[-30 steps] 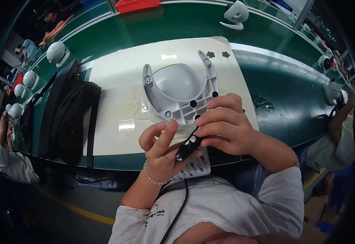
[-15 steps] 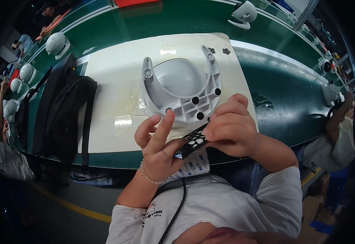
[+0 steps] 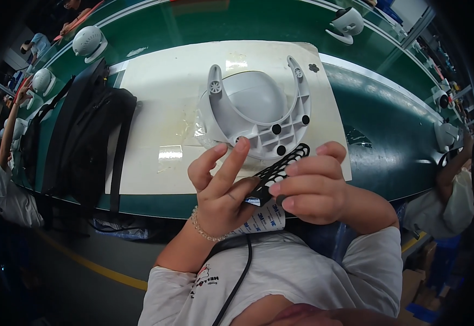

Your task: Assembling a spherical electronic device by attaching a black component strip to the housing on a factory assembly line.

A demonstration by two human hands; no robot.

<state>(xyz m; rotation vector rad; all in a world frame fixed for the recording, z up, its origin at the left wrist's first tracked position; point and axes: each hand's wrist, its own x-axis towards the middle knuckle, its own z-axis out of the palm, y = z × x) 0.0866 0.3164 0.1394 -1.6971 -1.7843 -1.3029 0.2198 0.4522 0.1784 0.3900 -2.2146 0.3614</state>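
A white label (image 3: 264,217) with blue print hangs just below the fingers (image 3: 296,187) of both hands, partly hidden behind them and curling at its lower edge. No other labels, packages, signs or screens can be made out.

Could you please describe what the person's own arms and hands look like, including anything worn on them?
Both hands are bare, without gloves. The left hand has a thin beaded bracelet around its wrist. The right hand wears nothing visible. Short white sleeves cover the upper arms; the left one bears a small printed mark.
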